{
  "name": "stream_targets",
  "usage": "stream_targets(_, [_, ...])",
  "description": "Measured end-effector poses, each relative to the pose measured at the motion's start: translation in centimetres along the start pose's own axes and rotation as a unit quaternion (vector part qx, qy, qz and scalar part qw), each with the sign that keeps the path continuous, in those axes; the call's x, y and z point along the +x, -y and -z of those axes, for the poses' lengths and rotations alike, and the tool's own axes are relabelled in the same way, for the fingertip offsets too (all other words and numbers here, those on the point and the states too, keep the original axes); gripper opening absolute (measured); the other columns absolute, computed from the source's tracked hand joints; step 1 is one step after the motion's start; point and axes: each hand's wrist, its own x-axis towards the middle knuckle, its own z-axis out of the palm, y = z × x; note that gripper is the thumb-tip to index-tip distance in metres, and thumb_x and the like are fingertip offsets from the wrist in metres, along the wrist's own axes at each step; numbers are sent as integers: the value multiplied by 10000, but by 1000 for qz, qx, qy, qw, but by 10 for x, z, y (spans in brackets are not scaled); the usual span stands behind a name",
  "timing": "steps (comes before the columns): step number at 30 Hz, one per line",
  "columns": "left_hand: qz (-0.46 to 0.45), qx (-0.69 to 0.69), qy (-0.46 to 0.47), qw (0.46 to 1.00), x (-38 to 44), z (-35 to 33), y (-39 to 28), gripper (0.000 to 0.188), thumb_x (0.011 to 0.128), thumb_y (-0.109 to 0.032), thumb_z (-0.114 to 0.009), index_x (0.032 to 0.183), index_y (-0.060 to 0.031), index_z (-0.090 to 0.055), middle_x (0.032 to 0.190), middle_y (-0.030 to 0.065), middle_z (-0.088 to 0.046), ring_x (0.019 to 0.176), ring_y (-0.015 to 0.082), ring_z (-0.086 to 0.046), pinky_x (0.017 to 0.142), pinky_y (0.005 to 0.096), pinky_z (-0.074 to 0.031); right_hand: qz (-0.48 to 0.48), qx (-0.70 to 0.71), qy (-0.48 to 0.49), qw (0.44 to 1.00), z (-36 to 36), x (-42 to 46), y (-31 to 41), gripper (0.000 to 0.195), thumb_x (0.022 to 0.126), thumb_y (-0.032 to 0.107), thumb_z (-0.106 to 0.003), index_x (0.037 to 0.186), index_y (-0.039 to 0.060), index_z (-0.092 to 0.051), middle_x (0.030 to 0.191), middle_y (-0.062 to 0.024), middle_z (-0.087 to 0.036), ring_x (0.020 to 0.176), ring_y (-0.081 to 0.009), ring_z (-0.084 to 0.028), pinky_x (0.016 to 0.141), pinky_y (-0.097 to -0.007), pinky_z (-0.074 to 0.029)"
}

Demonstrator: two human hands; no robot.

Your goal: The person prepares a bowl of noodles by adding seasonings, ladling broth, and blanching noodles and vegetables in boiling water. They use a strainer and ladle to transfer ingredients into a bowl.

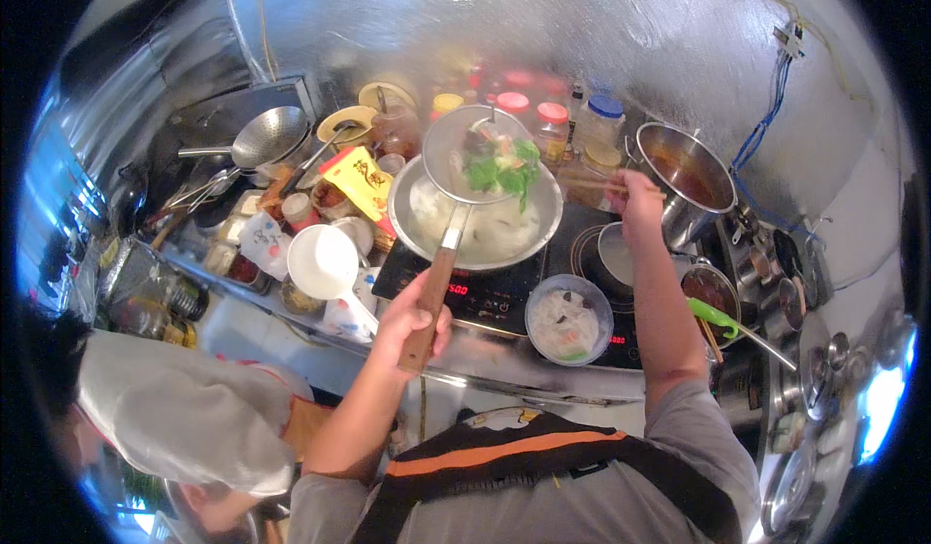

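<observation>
My left hand (pixel 413 322) grips the wooden handle of a mesh strainer (pixel 441 162), raised above a wide metal pan (pixel 398 213). Leafy greens with other pieces of food (pixel 502 166) lie in the mesh, and some leaf hangs over its right rim. Whitish liquid fills the pan, which rests on an induction cooktop (pixel 502 304) with a lit red display. In my right hand (pixel 638 198) is a pair of chopsticks (pixel 585 183), pointing left towards the strainer; their tips are blurred. Nearer to me stands a plastic bowl (pixel 569 320) of pale noodles with dark and green bits.
A tall pot of reddish broth (pixel 687 180) stands right, above a smaller pot with a green-handled utensil (pixel 713 316). A white ladle (pixel 324 262), a yellow packet (pixel 360 184) and a perforated strainer (pixel 270 137) crowd the left. Jars (pixel 553 126) line the back. Another person (pixel 189 406) is at lower left.
</observation>
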Motion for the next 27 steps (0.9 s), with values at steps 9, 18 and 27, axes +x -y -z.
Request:
stream_targets(9, [-28, -2, -24, 999, -31, 10, 16, 821, 670, -232, -558, 1427, -84, -280, 670, 83, -508, 498, 164, -485, 447, 252, -407, 81, 94, 21, 992, -75, -30, -2, 161, 919, 140, -523, 950, 6, -607, 949, -107, -628, 866, -184, -622, 776, -308, -542])
stream_targets(18, [20, -24, -64, 997, -1, -12, 32, 539, 718, -203, -561, 1230, -95, -430, 683, 53, -503, 485, 153, -433, 381, 249, -341, 135, -174, 221, 950, -55, -54, 21, 195, 935, 189, -542, 975, 14, -619, 870, -41, -636, 812, -100, -601, 701, -230, -485])
stream_targets(27, [-43, -6, -29, 999, -24, -58, 29, 548, 727, -162, -548, 1255, -89, -424, 674, 63, -482, 443, 152, -405, 390, 251, -340, 147, 40, 48, 987, -12, -81, 84, 276, 954, 169, -487, 1044, -79, -568, 986, -152, -629, 873, -205, -645, 811, -294, -541])
